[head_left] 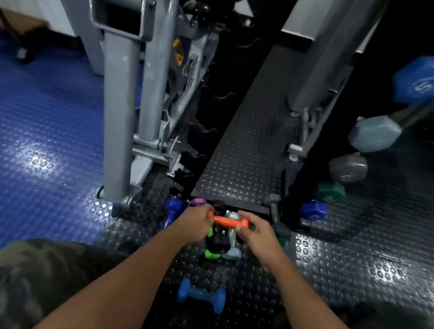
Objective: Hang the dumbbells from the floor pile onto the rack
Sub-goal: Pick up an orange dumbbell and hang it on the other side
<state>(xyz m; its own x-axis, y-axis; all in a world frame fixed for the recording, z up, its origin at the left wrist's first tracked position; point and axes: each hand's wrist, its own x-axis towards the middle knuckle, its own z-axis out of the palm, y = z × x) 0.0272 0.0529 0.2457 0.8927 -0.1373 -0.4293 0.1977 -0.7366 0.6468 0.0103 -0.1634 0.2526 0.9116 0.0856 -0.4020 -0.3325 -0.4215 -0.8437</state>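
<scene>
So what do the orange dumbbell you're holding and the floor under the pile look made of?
Orange dumbbell: likely a vinyl or neoprene coating over metal; uniform bright colour, soft matte sheen. Black floor: probably rubber matting; raised round studs with dull highlights.

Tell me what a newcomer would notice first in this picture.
First, the orange dumbbell at the centre, gripped at its two ends by the left hand and the right hand above the floor pile. Next, a blue dumbbell lying alone on the studded floor, nearer the person. At the right, coloured dumbbells hang on the rack, the big blue one at the top.
</scene>
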